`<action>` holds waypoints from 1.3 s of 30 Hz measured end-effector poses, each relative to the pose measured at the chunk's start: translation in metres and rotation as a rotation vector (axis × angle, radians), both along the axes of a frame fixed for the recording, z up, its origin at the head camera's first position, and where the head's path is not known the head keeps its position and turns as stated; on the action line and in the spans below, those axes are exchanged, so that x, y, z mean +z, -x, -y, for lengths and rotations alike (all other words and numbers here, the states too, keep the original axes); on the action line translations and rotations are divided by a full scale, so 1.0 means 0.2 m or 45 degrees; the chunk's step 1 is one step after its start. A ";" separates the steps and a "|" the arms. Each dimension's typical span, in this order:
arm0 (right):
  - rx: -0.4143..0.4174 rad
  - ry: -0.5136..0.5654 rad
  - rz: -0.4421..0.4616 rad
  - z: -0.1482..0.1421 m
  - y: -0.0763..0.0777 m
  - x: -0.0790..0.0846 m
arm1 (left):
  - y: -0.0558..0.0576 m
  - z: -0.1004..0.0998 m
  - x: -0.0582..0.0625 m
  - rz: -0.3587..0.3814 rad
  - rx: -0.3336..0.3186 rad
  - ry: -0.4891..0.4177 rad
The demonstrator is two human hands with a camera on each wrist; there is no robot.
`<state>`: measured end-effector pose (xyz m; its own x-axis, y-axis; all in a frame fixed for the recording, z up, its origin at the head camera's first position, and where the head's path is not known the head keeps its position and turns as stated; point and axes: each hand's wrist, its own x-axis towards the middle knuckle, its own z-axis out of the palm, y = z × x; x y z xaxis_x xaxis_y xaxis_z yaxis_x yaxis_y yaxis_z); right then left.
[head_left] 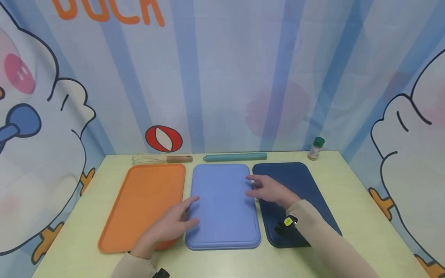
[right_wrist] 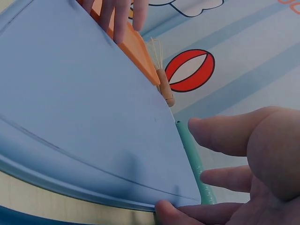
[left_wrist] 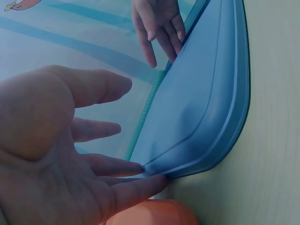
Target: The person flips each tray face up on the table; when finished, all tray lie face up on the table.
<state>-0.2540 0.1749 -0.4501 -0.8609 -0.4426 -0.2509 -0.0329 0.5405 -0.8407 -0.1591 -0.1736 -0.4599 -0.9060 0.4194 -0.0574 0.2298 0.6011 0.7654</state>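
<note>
A periwinkle tray (head_left: 222,208) lies flat between an orange tray (head_left: 156,185) and a navy tray (head_left: 285,173). My left hand (head_left: 168,226) is at its left edge, thumb and fingers spread, with the lower fingertips at the rim in the left wrist view. Across from it, my right hand (head_left: 271,189) is at the right edge, fingers extended and apart. One fingertip (right_wrist: 171,213) of that hand meets the rim or lies just beside it; contact is not certain. Neither hand has its fingers curled round anything.
Behind the trays lie a whisk (head_left: 179,158) with a wooden handle and a teal rolling pin (head_left: 234,156). A small green-capped jar (head_left: 315,149) stands at the back right. A printed curtain (head_left: 226,77) hangs along the table's (head_left: 351,216) back edge.
</note>
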 end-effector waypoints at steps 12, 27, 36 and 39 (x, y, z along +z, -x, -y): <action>-0.035 -0.040 0.038 0.02 0.02 0.01 | 0.00 0.00 -0.02 0.014 0.005 0.017; -0.113 0.161 0.067 0.01 0.04 0.00 | 0.02 0.00 -0.03 -0.069 -0.001 0.148; -0.204 0.197 0.145 0.03 0.05 0.00 | 0.00 -0.02 -0.01 -0.097 -0.024 0.160; -0.215 0.202 0.153 0.03 0.04 0.00 | 0.00 -0.02 -0.01 -0.107 -0.026 0.159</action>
